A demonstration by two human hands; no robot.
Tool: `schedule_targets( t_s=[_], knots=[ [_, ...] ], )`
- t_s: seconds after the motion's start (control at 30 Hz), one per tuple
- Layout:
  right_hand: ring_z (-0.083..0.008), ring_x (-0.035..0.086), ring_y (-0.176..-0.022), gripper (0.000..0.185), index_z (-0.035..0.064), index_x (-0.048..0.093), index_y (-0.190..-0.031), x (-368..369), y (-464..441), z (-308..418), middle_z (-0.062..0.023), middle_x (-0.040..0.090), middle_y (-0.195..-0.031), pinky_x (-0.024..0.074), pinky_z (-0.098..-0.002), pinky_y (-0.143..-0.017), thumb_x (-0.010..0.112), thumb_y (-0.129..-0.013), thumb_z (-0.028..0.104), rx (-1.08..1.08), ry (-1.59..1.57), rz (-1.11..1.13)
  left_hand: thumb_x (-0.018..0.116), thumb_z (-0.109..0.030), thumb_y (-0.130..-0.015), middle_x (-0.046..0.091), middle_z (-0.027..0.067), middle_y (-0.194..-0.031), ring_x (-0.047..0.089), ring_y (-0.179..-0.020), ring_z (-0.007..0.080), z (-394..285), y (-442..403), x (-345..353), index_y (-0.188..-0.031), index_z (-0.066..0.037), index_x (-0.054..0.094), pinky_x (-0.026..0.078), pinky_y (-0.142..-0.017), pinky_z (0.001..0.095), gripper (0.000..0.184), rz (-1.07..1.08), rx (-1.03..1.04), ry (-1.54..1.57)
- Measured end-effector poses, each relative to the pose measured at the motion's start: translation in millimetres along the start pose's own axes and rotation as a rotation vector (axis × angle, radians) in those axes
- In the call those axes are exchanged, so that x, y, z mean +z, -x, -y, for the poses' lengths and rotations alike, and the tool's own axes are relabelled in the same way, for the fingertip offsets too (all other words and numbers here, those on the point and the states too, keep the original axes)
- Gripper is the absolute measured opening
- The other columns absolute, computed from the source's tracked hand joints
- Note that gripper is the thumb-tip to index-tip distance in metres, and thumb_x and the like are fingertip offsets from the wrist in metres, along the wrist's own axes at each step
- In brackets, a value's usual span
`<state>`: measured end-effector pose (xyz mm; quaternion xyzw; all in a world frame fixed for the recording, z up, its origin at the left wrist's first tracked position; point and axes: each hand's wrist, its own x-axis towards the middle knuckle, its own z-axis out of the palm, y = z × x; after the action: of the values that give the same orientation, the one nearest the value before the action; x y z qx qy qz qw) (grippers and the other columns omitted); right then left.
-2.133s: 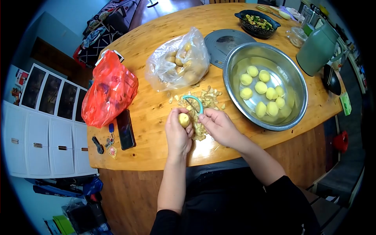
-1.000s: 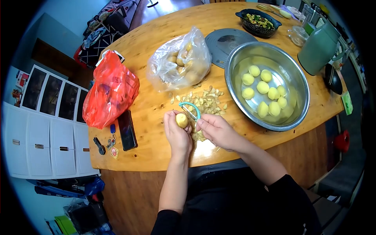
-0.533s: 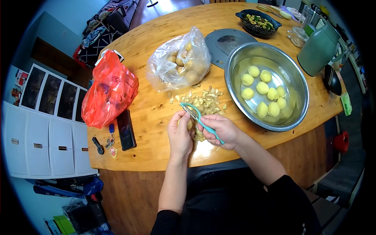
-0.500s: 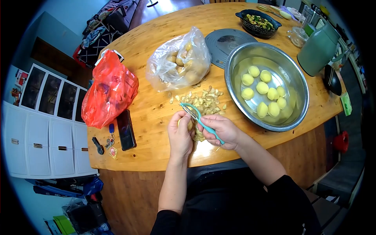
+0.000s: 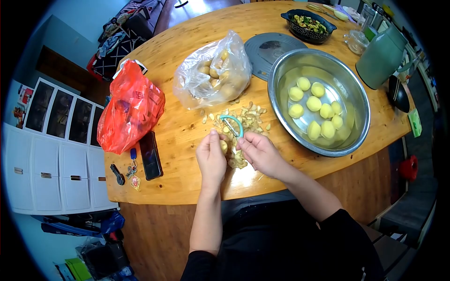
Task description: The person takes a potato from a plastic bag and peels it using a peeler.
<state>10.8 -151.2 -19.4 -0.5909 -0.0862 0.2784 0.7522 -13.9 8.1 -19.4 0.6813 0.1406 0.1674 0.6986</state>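
My left hand [image 5: 211, 157] is closed around a potato [image 5: 224, 146], mostly hidden by the fingers. In my right hand [image 5: 262, 153] is a teal peeler [image 5: 240, 125], its head tilted up and away, just above and right of the potato. Beneath both hands a heap of potato peelings [image 5: 251, 119] lies on the wooden table [image 5: 187, 185]. To the right stands a large metal bowl [image 5: 344, 149] holding several peeled potatoes [image 5: 314, 104] in what looks like water. Behind the peelings sits a clear plastic bag [image 5: 192, 70] with unpeeled potatoes [image 5: 214, 72] inside.
At left are a red plastic bag [image 5: 133, 107], a phone [image 5: 151, 157] and keys [image 5: 134, 171]. A grey round mat [image 5: 267, 51] lies behind the bowl. Farther back are a dark dish of food [image 5: 309, 28] and a green jug [image 5: 382, 58].
The peeler has swung from slanting across the potato to pointing up and away, its head now higher and farther right. My left hand has shifted slightly left.
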Motion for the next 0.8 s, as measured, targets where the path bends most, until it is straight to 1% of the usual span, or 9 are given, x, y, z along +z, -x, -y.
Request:
schedule_targets(
  t_s=[0.13, 0.23, 0.37, 0.43, 0.53, 0.57, 0.67, 0.77, 0.8],
  knots=[
    [-0.0058, 0.045, -0.059, 0.029, 0.0018, 0.058, -0.088, 2, -2, -6, 0.001, 0.051, -0.064, 0.0382, -0.0287, -0.053, 0.057, -0.107, 0.024, -0.079, 0.162, -0.073, 0.063, -0.013, -0.103, 0.056, -0.0051, -0.075, 0.046, -0.066, 0.0027, 7, -2, -6, -0.088, 0.0, 0.069, 0.042, -0.062, 0.0224, 0.02, 0.034, -0.016, 0.021],
    [-0.0068, 0.045, -0.06, 0.029, 0.001, 0.057, -0.087, 3, -3, -4, -0.0005, 0.051, -0.064, 0.0387, -0.0301, -0.054, 0.059, -0.106, 0.023, -0.141, 0.246, -0.1, 0.063, -0.017, -0.103, 0.059, -0.0041, -0.077, 0.05, -0.069, 0.0039, 5, 2, 4, -0.098, 0.0, 0.069, 0.043, -0.065, 0.0222, 0.018, -0.062, 0.013, -0.04],
    [-0.0116, 0.048, -0.057, 0.029, 0.001, 0.057, -0.086, 2, -4, -6, -0.0048, 0.053, -0.062, 0.0404, -0.0329, -0.054, 0.059, -0.105, 0.023, -0.187, 0.286, -0.102, 0.056, -0.018, -0.106, 0.061, -0.0003, -0.076, 0.054, -0.067, 0.0048, 2, -2, 1, -0.109, -0.002, 0.065, 0.041, -0.058, 0.0194, 0.019, -0.067, 0.058, 0.01],
    [-0.019, 0.055, -0.057, 0.03, 0.0009, 0.057, -0.086, 4, 1, 2, -0.0098, 0.057, -0.063, 0.0428, -0.037, -0.055, 0.059, -0.105, 0.024, -0.223, 0.418, -0.141, 0.051, -0.022, -0.109, 0.06, 0.0007, -0.072, 0.054, -0.06, 0.0063, 4, -4, 0, -0.109, -0.004, 0.062, 0.04, -0.052, 0.0206, 0.021, -0.081, -0.022, 0.149],
    [-0.0307, 0.063, -0.059, 0.028, 0.0021, 0.056, -0.087, 10, 7, 4, -0.0155, 0.062, -0.066, 0.0466, -0.0437, -0.055, 0.059, -0.103, 0.025, -0.342, 0.62, -0.169, 0.045, -0.026, -0.111, 0.059, 0.0039, -0.069, 0.051, -0.052, 0.0095, -9, 0, 0, -0.102, -0.006, 0.059, 0.038, -0.045, 0.0222, 0.026, -0.024, -0.233, 0.375],
    [-0.0347, 0.065, -0.061, 0.027, 0.0027, 0.056, -0.088, 11, 9, 4, -0.0172, 0.064, -0.068, 0.0479, -0.046, -0.055, 0.059, -0.103, 0.025, -0.394, 0.69, -0.174, 0.043, -0.026, -0.111, 0.058, 0.0053, -0.066, 0.048, -0.046, 0.0107, -10, 0, 2, -0.098, -0.007, 0.056, 0.035, -0.04, 0.0236, 0.026, -0.021, -0.225, 0.348],
    [-0.0379, 0.066, -0.062, 0.023, 0.0052, 0.055, -0.088, 17, 20, 10, -0.0157, 0.066, -0.069, 0.0502, -0.0491, -0.054, 0.059, -0.101, 0.024, -0.493, 0.997, -0.19, 0.042, -0.022, -0.11, 0.06, 0.0049, -0.071, 0.05, -0.05, 0.0102, 3, 0, -2, -0.096, -0.008, 0.056, 0.037, -0.042, 0.0234, 0.024, -0.009, -0.186, 0.381],
    [-0.0366, 0.065, -0.058, 0.02, 0.0071, 0.053, -0.088, 24, 26, 11, -0.0136, 0.065, -0.068, 0.0515, -0.0482, -0.052, 0.06, -0.1, 0.022, -0.551, 1.033, -0.192, 0.04, -0.018, -0.11, 0.057, 0.0016, -0.082, 0.051, -0.069, 0.0079, 22, -3, -2, -0.093, -0.007, 0.053, 0.043, -0.061, 0.0243, 0.023, -0.115, -0.044, 0.243],
    [-0.0363, 0.066, -0.058, 0.019, 0.0072, 0.053, -0.089, 25, 26, 9, -0.0134, 0.065, -0.067, 0.0516, -0.0479, -0.052, 0.059, -0.1, 0.022, -0.554, 1.046, -0.195, 0.04, -0.017, -0.11, 0.056, 0.0009, -0.082, 0.05, -0.071, 0.0075, 17, -1, 1, -0.092, -0.007, 0.052, 0.043, -0.062, 0.0244, 0.024, -0.118, -0.051, 0.223]
  ],
)
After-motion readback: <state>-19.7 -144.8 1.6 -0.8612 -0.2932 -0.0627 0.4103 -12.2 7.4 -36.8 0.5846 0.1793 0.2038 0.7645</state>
